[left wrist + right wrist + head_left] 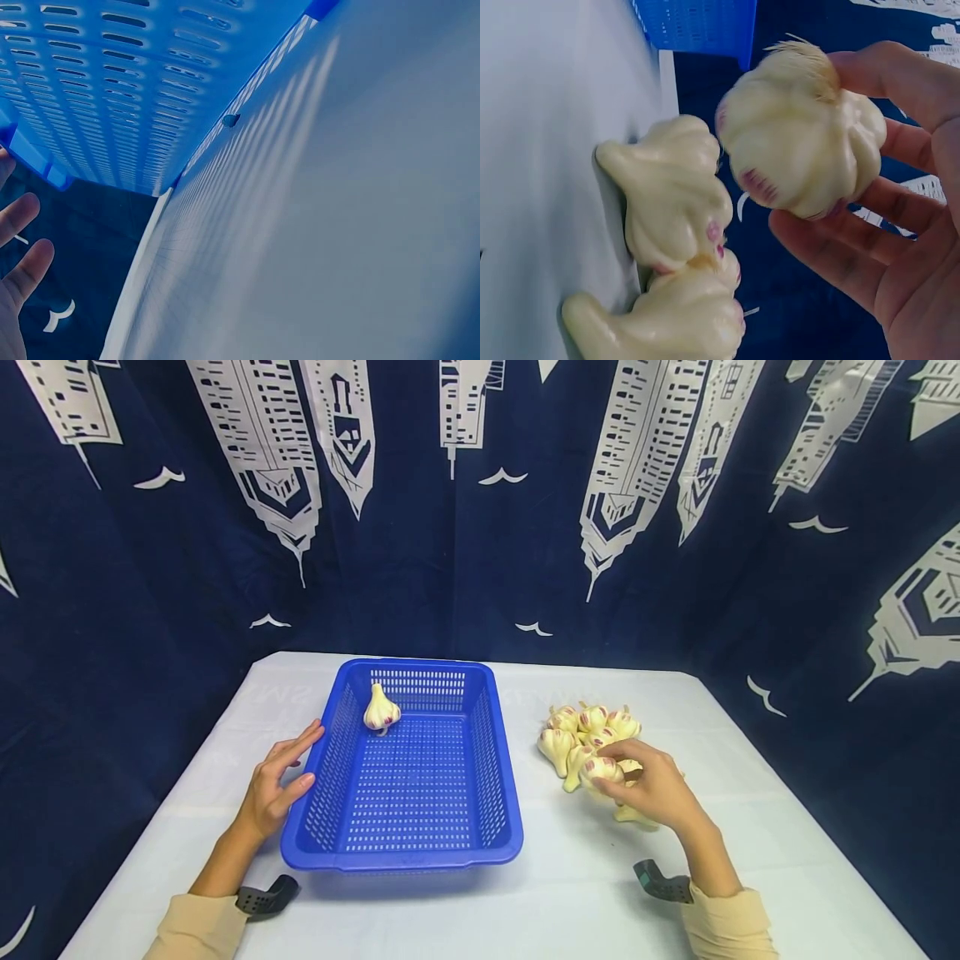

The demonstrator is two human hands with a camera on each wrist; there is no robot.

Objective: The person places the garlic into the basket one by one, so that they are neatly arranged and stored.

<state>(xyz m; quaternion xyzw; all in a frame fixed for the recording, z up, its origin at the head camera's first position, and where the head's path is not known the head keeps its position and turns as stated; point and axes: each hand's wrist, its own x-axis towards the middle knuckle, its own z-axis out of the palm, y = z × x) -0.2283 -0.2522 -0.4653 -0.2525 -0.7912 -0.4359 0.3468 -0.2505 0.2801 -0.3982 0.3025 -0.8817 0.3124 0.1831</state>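
Note:
My right hand [658, 783] pinches a garlic bulb [795, 139] between thumb and fingers, above the near side of a garlic pile [557, 748]. In the right wrist view the held bulb's root tuft shows, and it is apart from the white table. My left hand [270, 787] rests its extended fingers against the left rim of a blue plastic basket [405, 862]. One garlic bulb [382, 712] stands in the basket's far left part. The left wrist view shows the basket's slotted side [112, 97] and some fingertips [34, 262].
The basket stands left of the pile on the white table [547, 893], with bare cloth between them. A dark blue curtain [450, 560] with white building prints hangs behind the table. Dark wrist devices [267, 897] sit at both cuffs.

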